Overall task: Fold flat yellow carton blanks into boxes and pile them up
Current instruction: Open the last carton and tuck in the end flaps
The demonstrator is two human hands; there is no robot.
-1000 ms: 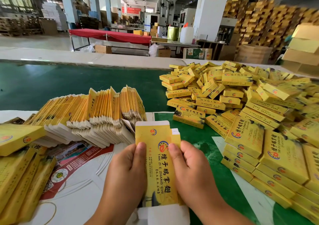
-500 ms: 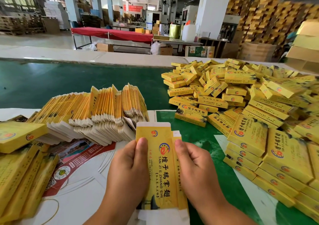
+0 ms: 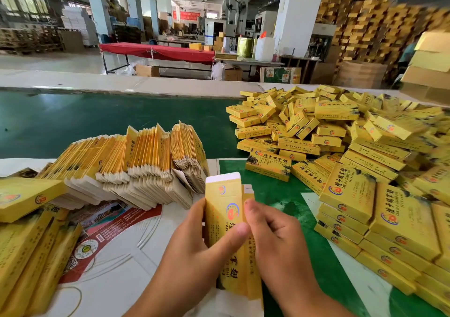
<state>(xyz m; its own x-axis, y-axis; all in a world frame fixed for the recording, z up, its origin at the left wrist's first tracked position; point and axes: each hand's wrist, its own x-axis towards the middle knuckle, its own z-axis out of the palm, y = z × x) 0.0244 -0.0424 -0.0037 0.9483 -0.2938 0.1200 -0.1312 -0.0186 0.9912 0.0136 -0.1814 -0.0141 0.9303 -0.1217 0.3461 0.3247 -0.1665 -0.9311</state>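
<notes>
Both hands hold one flat yellow printed carton blank [image 3: 222, 219] upright at six o'clock, just above the green-topped table [image 3: 73, 127]. The left hand [image 3: 194, 260] has its grip closed on the blank, thumb across the printed face; the right hand [image 3: 275, 241] pinches the right edge, fingertips [image 3: 250, 203] on the side panel. The blank looks partly opened, its white top flap standing up, so this box seems only begun.

A good deal appears done: a large heap of folded yellow boxes [image 3: 341, 151] fills one to four o'clock. Plenty is left too. A thick fanned row of unfolded yellow blanks [image 3: 136, 161] lies at ten to eleven o'clock, and more yellow cartons [image 3: 29, 243] lie at eight o'clock.
</notes>
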